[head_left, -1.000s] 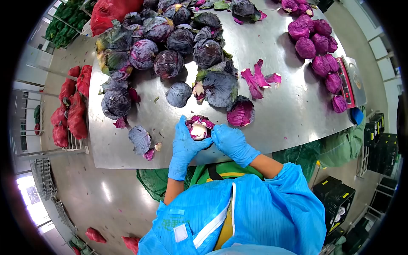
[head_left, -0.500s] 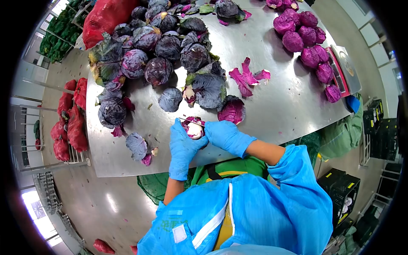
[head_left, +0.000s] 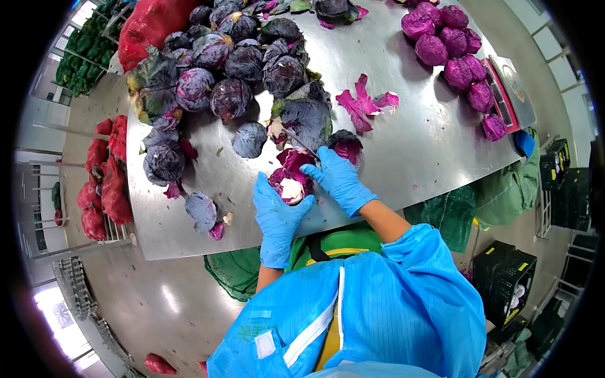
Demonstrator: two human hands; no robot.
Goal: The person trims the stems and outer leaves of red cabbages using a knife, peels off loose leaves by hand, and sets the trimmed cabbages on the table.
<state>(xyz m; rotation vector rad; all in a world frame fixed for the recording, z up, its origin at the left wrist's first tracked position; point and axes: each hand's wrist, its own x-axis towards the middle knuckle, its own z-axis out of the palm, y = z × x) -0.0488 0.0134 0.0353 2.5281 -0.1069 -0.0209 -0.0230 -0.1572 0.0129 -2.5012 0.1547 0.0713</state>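
My left hand [head_left: 277,217], in a blue glove, is wrapped round a red cabbage [head_left: 292,190] whose white cut stem end faces up. A purple outer leaf [head_left: 295,160] stands away from the far side of the cabbage. My right hand [head_left: 342,181], also gloved in blue, grips a knife [head_left: 297,140] with its thin blade pointing away to the upper left; the handle is hidden in the hand. The right thumb is at the edge of the loosened leaf. Behind the right hand lies a cupped purple leaf piece [head_left: 346,148], partly covered.
Dark untrimmed cabbages [head_left: 230,99] pile up at the table's left beside a red mesh sack [head_left: 151,31]. Trimmed purple cabbages [head_left: 454,41] sit at right, near a scale [head_left: 513,94]. Loose leaves [head_left: 362,106] lie mid-table [head_left: 403,151]. Black crates [head_left: 504,277] stand right of me.
My right hand has moved away from the stem, and the knife now points up and left. A purple leaf has opened outward from the cabbage, which my left hand still holds.
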